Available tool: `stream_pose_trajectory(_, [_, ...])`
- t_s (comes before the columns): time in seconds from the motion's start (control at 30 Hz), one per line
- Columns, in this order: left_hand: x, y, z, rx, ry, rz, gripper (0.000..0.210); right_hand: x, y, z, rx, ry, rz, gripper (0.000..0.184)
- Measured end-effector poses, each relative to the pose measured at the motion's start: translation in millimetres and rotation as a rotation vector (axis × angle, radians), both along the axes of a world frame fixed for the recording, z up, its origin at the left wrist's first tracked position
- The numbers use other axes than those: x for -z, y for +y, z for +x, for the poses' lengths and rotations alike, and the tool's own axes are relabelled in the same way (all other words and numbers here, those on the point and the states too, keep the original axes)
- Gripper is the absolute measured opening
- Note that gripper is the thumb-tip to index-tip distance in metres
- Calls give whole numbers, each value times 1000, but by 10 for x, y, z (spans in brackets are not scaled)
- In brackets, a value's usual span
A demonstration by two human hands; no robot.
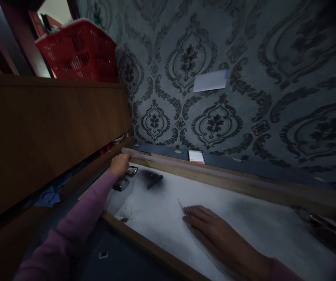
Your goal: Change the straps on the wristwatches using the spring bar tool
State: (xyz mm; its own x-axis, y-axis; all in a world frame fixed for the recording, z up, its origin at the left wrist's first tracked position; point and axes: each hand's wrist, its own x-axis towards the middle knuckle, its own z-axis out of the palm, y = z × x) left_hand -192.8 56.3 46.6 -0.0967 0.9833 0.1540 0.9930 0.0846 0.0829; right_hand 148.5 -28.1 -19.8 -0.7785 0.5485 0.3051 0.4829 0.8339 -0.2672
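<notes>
White cloth lies spread within a long wooden frame. My left hand reaches to the frame's far left corner, its fingers bent over the wood; what is under them is hidden. My right hand rests low over the middle of the cloth, thumb and fingers closed on a thin, pointed metal tool like a needle, its tip towards the far side. Between the hands lies a short black bar. Beside my left hand sits a dark, shiny object of unclear kind.
A blurred dark object lies at the cloth's right end. Behind the frame, a small white packet leans near the patterned wall. On the left stand a wooden cabinet with a red basket on top and a blue cloth below.
</notes>
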Motion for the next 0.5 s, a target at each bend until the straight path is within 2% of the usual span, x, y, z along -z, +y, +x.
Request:
stream_pose_trajectory(0.1, [46, 47, -162, -51, 35, -35, 33, -17, 8, 6, 6, 12, -24, 31])
stream_pose_trajectory(0.27, [172, 110, -223, -76, 16, -57, 34, -19, 37, 10, 29, 23, -46, 32])
stream_pose_trajectory(0.5, [91, 104, -254, -35, -111, 114, 20, 19, 75, 47, 14, 60, -37, 34])
